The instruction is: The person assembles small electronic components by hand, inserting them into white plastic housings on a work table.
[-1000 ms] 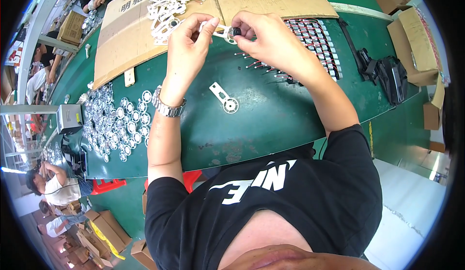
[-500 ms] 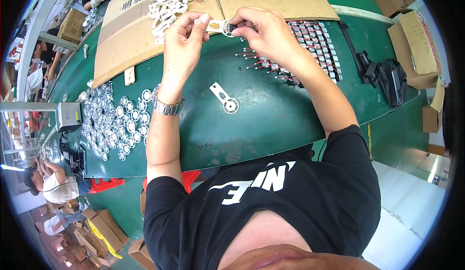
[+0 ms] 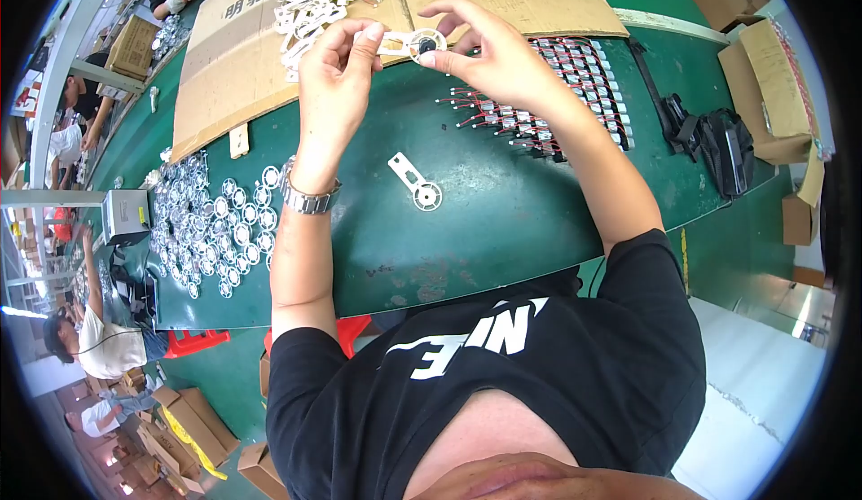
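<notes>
My left hand (image 3: pixel 334 78) is closed on the narrow end of a cream plastic arm-shaped part (image 3: pixel 395 43), above the near edge of the cardboard. The part's spoked ring faces my right hand, with a small black round piece (image 3: pixel 427 46) in its middle. My right hand (image 3: pixel 507 67) has its fingers apart beside the ring; its thumb touches the ring's lower edge near the black piece. Below both hands, a similar cream part (image 3: pixel 417 182) lies flat on the green table.
A cardboard sheet (image 3: pixel 238 74) bears a heap of cream parts (image 3: pixel 314 11). Left on the table (image 3: pixel 467 249) are many round silvery-white pieces (image 3: pixel 229 222). Rows of small wired components (image 3: pixel 584 87) lie at right, near a black pouch (image 3: pixel 725 150). Other people work at far left.
My right fingers have spread and loosened from the black piece, which now shows inside the ring. The ring has turned to face upward more. My left hand keeps its hold.
</notes>
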A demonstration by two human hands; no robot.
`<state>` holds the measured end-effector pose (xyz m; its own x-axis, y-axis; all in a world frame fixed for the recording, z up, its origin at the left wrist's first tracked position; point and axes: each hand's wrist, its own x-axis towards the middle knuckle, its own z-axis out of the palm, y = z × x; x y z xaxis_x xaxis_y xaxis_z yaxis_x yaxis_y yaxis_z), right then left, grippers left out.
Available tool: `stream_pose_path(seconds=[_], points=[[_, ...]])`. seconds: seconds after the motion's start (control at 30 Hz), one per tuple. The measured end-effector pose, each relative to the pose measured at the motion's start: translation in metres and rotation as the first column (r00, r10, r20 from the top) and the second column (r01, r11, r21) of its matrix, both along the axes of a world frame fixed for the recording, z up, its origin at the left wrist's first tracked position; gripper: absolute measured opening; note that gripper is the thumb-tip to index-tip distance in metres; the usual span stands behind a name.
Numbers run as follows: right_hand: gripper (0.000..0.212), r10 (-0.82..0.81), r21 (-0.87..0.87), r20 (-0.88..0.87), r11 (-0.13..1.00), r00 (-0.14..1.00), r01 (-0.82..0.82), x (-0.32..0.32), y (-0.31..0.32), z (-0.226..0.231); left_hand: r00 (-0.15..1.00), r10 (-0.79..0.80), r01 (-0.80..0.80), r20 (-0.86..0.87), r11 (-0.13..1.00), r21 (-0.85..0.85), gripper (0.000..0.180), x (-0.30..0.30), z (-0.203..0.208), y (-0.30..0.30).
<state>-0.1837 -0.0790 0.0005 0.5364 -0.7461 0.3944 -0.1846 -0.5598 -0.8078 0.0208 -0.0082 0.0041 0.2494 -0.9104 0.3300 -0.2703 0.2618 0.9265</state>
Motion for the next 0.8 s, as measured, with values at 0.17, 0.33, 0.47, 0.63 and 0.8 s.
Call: stream_pose_path(seconds=[0.17,0.33,0.47,0.63,0.8], points=[[0.045,0.342,0.497,0.111,0.794,0.933,-0.35,-0.012,-0.003,0.011,0.997,-0.077,0.077,0.012,0.997,0.0,0.021,-0.005,0.005,0.006],[0.043,0.324,0.522,0.164,0.773,0.932,-0.361,-0.01,-0.011,0.001,0.992,-0.063,0.063,0.113,0.998,0.002,0.02,-0.01,0.013,0.011],[0.037,0.259,0.571,0.069,0.782,0.963,-0.251,-0.005,-0.006,0.002,0.98,-0.033,0.034,0.199,0.999,0.002,0.019,-0.014,0.014,0.016],[0.034,0.341,0.537,0.072,0.779,0.937,-0.325,-0.008,-0.001,0.006,0.996,-0.078,0.076,0.036,0.996,0.055,0.021,-0.004,0.011,0.011],[0.033,0.342,0.434,0.059,0.838,0.938,-0.332,-0.006,0.0,0.002,0.998,-0.068,0.068,0.015,0.997,0.036,0.022,-0.005,0.012,0.011]])
